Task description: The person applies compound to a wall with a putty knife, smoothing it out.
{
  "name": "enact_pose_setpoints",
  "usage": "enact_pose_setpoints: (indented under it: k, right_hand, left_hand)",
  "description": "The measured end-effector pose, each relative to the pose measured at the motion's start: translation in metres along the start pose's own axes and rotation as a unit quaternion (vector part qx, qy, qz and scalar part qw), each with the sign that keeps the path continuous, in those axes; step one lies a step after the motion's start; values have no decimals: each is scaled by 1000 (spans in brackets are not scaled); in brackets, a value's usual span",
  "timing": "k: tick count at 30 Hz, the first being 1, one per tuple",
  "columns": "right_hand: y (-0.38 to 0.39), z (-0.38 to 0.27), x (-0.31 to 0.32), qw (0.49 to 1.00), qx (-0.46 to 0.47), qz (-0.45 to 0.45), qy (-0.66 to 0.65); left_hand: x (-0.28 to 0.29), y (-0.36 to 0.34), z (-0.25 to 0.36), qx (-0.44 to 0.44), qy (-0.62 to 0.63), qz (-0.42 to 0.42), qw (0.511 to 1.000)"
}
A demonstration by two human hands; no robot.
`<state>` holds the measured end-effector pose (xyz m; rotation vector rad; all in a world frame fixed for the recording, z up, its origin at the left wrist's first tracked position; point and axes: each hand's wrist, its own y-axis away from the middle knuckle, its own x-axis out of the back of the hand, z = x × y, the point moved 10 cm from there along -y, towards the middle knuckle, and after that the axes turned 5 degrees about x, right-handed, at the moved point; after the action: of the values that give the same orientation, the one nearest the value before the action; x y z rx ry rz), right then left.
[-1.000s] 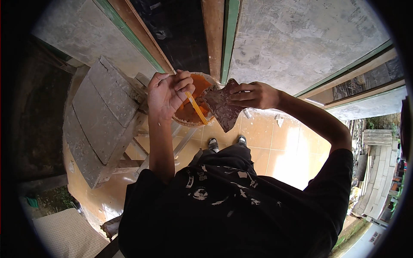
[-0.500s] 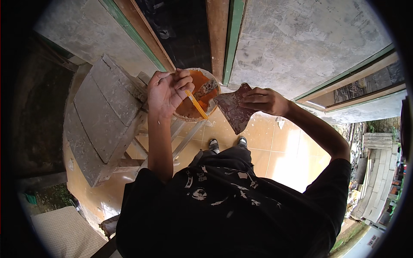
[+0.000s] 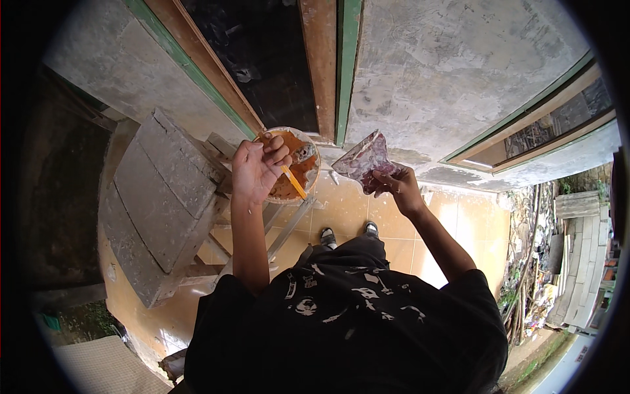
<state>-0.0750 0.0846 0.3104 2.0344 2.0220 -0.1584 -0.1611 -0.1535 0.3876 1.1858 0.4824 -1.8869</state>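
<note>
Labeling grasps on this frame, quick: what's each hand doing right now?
Left hand: closed on the orange-handled brush, over the bowl of orange paint.
Right hand: fingers closed on the stained rag.

Crumpled maroon-white plastic pouch (image 3: 365, 161) held up right of orange bowl (image 3: 289, 165).

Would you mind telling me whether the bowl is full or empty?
Partly full: orange paste covers the inside of the bowl, and the left hand holds an orange stick in it. How deep the paste is cannot be told.
</note>
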Motion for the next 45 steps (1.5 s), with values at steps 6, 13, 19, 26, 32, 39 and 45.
enact_pose_setpoints:
  k: [6,13,19,26,32,39,45]
  right_hand:
    - [19,28,15,992,-3,95,-78]
    - [32,39,24,976,39,164,-140]
    - [47,-24,14,880,290,206,315]
    - [43,-45,-49,757,410,79,502]
    - [31,-33,-89,687,454,-28,566]
    - [12,-13,-88,636,419,-116,637]
    - [10,2,-81,626,412,-190,635]
  left_hand:
    - [16,0,-17,14,-48,14,999]
    - [30,1,-37,35,-28,47,998]
    - [22,-11,-39,14,4,33,999]
    - [17,-17,-47,-3,20,69,997]
    - [20,-20,-46,-26,42,86,995]
    - [10,-19,-41,-28,53,63,996]
    - [12,-16,-41,-26,72,65,995]
